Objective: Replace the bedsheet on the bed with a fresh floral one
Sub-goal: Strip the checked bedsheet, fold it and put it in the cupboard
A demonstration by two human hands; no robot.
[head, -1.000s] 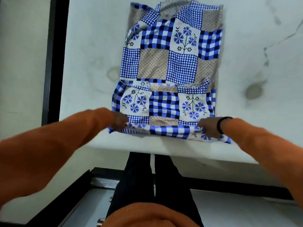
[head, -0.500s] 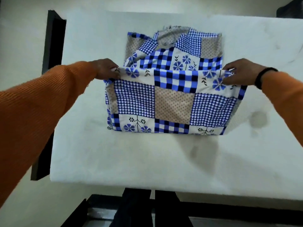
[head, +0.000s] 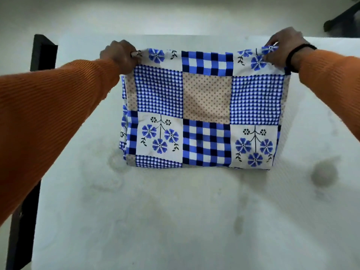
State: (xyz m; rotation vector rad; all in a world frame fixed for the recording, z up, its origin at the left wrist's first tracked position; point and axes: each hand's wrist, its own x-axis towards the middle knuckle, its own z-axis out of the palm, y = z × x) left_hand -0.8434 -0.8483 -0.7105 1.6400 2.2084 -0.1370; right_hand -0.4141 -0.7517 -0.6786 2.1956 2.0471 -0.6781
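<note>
Item one: floral bedsheet (head: 206,108), folded into a thick rectangle, patchwork of blue gingham, tan dotted squares and white panels with blue flowers. We find it toward the far side of the bare mattress (head: 175,221), its near edge lying on the surface and its far edge lifted between our two hands.

Item two: left hand (head: 119,54), fingers curled, gripping the far left corner of the sheet. Orange ribbed sleeve (head: 54,106) runs from it to the near left.

Item three: right hand (head: 283,46), fingers curled, pinching the far right corner, where the cloth bunches slightly. A black wristband (head: 297,55) sits at the wrist, just ahead of the orange cuff.

Item four: mattress, white, uncovered, with faint marks and a round grey stain (head: 324,173) to the right of the sheet, near but not touching it.

Item five: black bed frame (head: 41,51), visible along the left edge of the mattress, partly hidden by our left arm.

Item six: pale floor (head: 175,14) beyond the far edge.
</note>
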